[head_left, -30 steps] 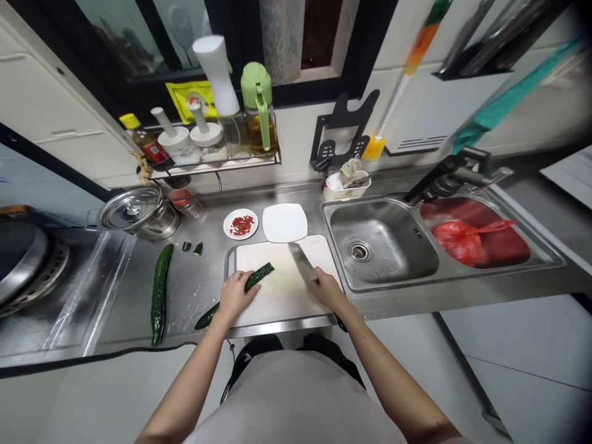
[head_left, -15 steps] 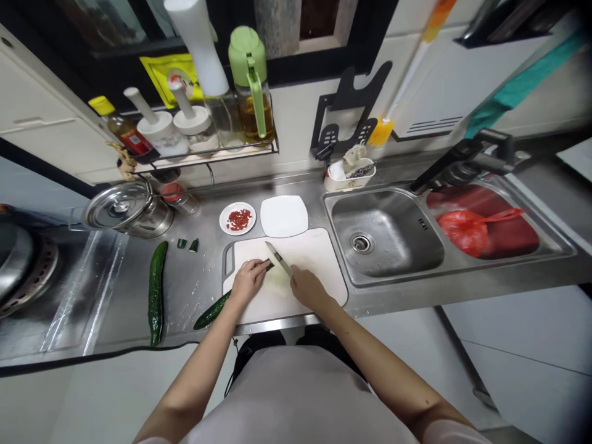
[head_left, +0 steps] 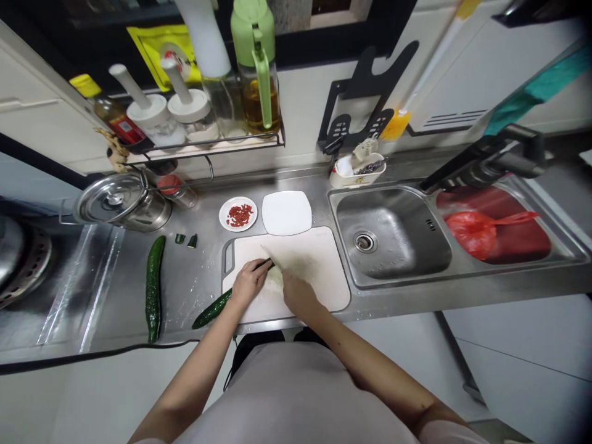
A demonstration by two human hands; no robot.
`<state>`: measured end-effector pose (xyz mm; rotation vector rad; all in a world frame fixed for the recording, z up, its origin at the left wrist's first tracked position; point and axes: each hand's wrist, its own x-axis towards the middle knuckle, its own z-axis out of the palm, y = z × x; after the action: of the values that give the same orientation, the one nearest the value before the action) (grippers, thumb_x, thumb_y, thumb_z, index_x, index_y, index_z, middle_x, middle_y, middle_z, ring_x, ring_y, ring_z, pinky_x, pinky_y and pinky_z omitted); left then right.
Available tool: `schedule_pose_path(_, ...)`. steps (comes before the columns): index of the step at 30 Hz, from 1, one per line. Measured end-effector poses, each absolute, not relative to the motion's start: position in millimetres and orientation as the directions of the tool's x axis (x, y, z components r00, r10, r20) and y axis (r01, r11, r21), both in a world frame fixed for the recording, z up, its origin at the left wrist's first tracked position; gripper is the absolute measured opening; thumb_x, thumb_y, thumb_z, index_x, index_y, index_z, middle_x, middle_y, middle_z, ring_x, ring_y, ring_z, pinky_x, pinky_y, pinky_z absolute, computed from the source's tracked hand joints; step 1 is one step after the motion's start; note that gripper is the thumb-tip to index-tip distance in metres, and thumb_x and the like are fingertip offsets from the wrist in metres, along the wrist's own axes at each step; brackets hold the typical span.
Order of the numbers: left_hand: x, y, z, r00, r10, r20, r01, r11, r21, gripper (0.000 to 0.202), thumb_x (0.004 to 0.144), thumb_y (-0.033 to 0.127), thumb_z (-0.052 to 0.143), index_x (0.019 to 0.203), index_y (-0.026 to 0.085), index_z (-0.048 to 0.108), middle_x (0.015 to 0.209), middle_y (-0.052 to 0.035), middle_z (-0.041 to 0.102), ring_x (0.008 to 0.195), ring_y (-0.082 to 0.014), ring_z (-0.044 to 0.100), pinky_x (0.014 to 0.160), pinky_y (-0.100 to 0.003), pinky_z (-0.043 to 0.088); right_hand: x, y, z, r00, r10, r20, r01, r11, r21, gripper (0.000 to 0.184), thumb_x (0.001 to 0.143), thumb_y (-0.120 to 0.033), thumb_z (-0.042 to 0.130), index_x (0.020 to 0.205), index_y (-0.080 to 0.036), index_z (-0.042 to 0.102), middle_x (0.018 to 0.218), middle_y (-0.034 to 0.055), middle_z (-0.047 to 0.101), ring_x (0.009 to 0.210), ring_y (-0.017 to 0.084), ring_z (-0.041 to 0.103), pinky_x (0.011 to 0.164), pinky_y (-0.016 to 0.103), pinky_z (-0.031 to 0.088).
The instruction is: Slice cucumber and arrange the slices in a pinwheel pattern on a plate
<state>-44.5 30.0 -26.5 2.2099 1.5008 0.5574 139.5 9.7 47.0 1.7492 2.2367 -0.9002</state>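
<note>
My left hand (head_left: 250, 282) is closed over a dark green cucumber (head_left: 213, 310), pressing it onto the white cutting board (head_left: 330, 271). One end of the cucumber sticks out to the lower left past the board; the other shows just beyond my fingertips, and my hand hides its middle. In my right hand (head_left: 300, 295) is a kitchen knife (head_left: 273, 257), its blade right beside the cucumber's far end and pointing up and left. The handle is hidden in my fist. A second, whole cucumber (head_left: 155, 287) lies on the steel counter to the left, with two small cut-off ends (head_left: 192, 241) near it.
Behind the board stand a small white plate (head_left: 223, 216) with red chopped pieces and a plain white square plate (head_left: 287, 213). A lidded steel pot (head_left: 143, 209) is at the left. The sink (head_left: 393, 237) lies to the right, with a red plastic bag (head_left: 474, 234) in its second basin.
My right hand and the knife have moved left, bringing the blade closer to the cucumber's end by my left fingers. The view has shifted slightly; my left hand keeps its hold.
</note>
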Motion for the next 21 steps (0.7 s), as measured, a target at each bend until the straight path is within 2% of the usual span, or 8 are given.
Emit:
schedule_pose_path(11, -44, 30, -31, 0.33, 0.936, 0.12, 0.779, -0.342, 0.525, 0.032, 0.095, 0.027, 0.045, 0.118, 0.026, 0.067, 0.119, -0.0071, 0.063, 0.109, -0.0208, 0.058, 0.098, -0.037, 0.05, 130, 9, 46, -0.281, 0.802, -0.528, 0.947, 0.142, -0.289, 0.042, 0.093, -0.006, 0.032, 0.133, -0.008, 0.045, 0.1, 0.019, 0.068, 0.093, 0.024, 0.068, 0.075, 0.03, 0.052)
schedule_pose_path(21, -43, 29, -29, 0.341, 0.933, 0.118, 0.769, -0.349, 0.536, 0.031, 0.094, 0.026, 0.046, 0.117, 0.025, 0.067, 0.12, -0.007, 0.064, 0.109, -0.0208, 0.058, 0.097, -0.037, 0.049, 127, 15, 55, -0.263, 0.779, -0.57, 0.952, 0.113, -0.285, 0.041, 0.091, -0.004, 0.031, 0.128, -0.007, 0.047, 0.1, 0.0187, 0.069, 0.092, 0.025, 0.069, 0.076, 0.031, 0.053)
